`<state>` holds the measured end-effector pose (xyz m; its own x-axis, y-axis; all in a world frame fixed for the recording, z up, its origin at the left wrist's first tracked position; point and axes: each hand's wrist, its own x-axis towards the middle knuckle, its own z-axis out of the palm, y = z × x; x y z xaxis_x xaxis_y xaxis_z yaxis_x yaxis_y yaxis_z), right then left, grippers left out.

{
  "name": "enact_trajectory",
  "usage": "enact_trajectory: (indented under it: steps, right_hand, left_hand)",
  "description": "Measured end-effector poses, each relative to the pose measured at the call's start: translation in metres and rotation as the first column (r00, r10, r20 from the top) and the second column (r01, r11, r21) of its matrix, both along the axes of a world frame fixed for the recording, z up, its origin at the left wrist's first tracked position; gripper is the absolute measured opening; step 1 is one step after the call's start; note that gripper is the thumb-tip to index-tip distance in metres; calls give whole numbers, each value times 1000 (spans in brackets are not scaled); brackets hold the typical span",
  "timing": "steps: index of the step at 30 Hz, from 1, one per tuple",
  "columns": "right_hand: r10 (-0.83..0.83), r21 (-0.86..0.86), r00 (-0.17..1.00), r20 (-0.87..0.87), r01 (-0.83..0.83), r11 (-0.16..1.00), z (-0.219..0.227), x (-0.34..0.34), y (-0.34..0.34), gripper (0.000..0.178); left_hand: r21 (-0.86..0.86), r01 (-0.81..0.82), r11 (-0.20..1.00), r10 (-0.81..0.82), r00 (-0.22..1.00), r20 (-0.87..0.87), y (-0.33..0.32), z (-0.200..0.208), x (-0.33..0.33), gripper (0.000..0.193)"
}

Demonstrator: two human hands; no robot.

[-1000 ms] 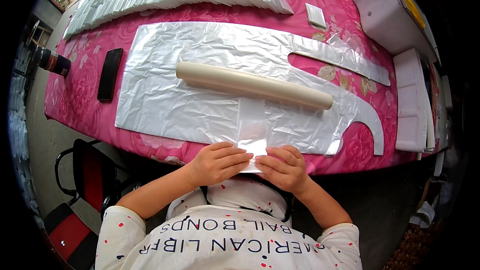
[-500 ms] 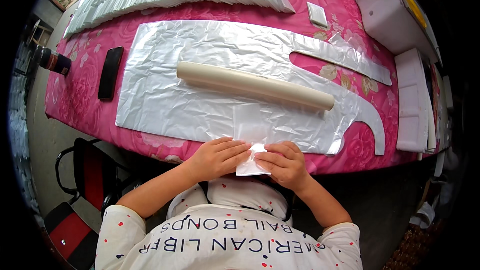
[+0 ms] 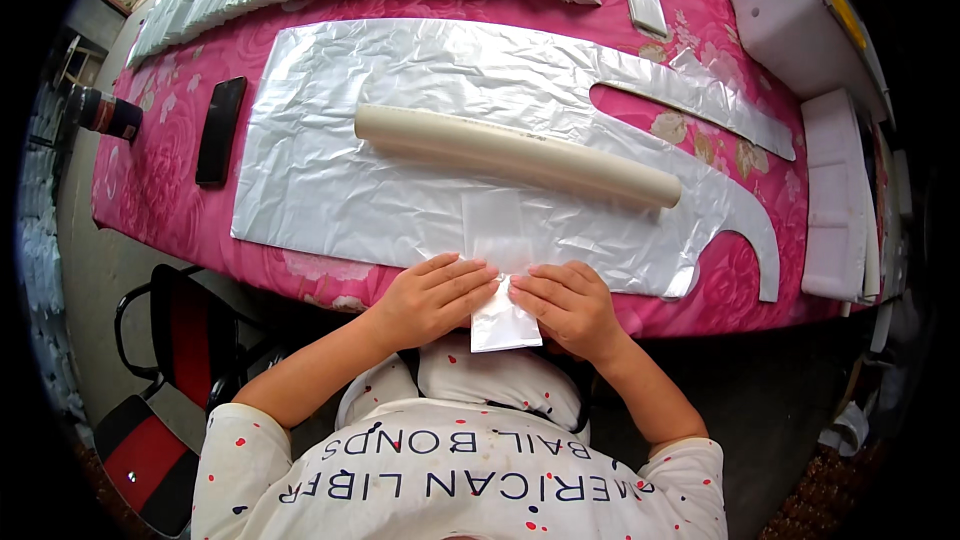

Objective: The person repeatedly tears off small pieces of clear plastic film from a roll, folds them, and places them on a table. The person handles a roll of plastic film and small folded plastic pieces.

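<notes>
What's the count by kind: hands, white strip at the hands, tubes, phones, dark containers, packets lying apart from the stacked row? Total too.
Hands: 2 (left hand, right hand)
White strip: 1
Beige tube: 1
Black phone: 1
Dark container: 1
Lone packet: 1
Total: 7

Hands [image 3: 432, 297] shifted farther forward; more of folded white plastic strip [image 3: 505, 324] now showing on near side.

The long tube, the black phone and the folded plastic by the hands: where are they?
Long tube [image 3: 518, 152]: head view, its middle.
Black phone [image 3: 220, 132]: head view, its dark face.
Folded plastic [image 3: 505, 317]: head view, its lower part.
</notes>
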<state>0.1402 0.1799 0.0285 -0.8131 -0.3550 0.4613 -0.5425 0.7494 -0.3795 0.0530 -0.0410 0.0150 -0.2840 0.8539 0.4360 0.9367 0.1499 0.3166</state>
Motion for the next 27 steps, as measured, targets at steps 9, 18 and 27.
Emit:
enact_trajectory:
  steps: [9,18,27]
  right_hand:
    - [14,-6,1000,9,-14,1000,3,-2,-5,26]
    - [-10,-90,999,53,15,996,-6,-4,-2,27]
    - [-132,-296,934,332,236,926,-3,-14,-8,13]
  left_hand:
    - [2,31,1000,-31,999,38,-5,-3,6,29]
    - [6,5,1000,-5,999,53,-6,1,6,33]
    - [23,-181,983,162,921,353,4,4,7,32]
